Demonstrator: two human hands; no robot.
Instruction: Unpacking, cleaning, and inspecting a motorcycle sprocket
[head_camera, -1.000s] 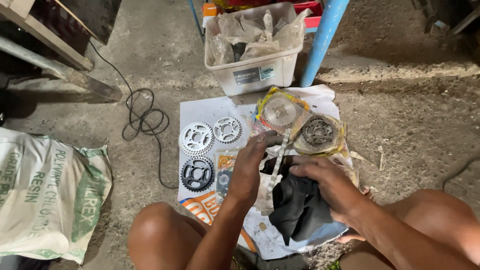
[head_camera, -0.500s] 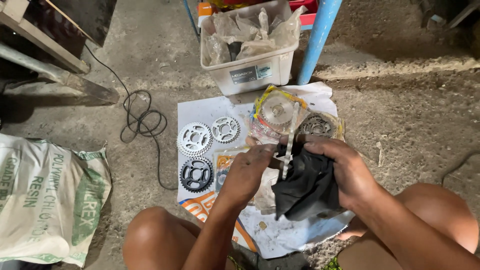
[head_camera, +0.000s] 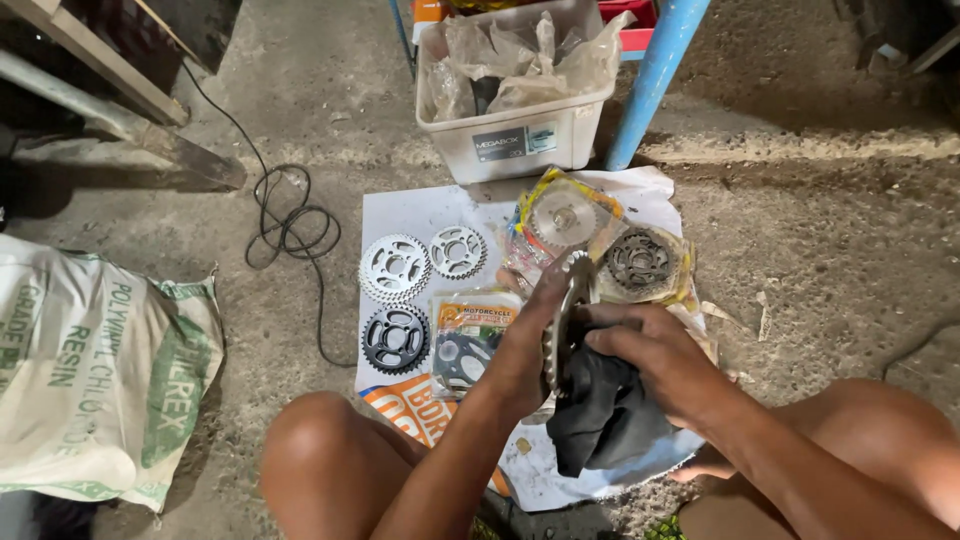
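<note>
The sprocket (head_camera: 566, 318) is standing on its edge between both hands — just below the wrapped gears on the white sheet (head_camera: 420, 215). The left hand (head_camera: 528, 340) is gripping it; the right hand (head_camera: 655, 358) is pressing a dark cloth (head_camera: 600, 415) against it.

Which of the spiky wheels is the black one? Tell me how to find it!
Look at the white paper sheet spread on the concrete floor below the white plastic tub. On its left side lie three bare toothed sprockets; the black metal sprocket is the lowest, under the two silver-white ones, and the only dark one there.
</note>
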